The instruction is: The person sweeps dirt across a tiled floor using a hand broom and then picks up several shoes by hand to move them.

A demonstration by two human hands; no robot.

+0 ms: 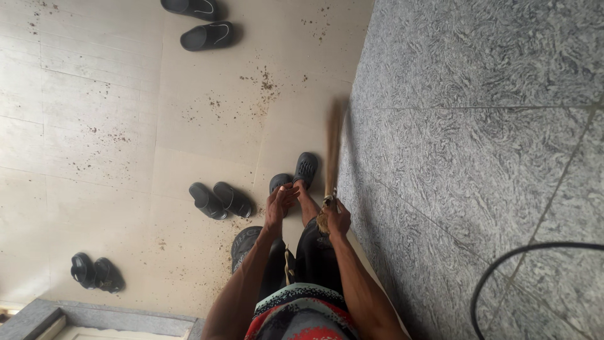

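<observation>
looking down from the head camera: the right hand (338, 218) is closed in a fist around the bound end of a straw broom (333, 151), whose blurred bristles reach away from the body along the edge where the cream tiled floor (113, 126) meets the grey speckled stone wall (478, 126). the left hand (279, 203) is held just beside it, fingers loosely spread and gripping nothing, apart from the broom. below the hands, the person's feet in dark perforated clogs (301, 171) stand on the tiles. scattered brown dirt specks (264, 85) lie on the floor. several pairs of black sandals (220, 200) rest nearby. a black cable (503, 264) curves across the stone surface.
</observation>
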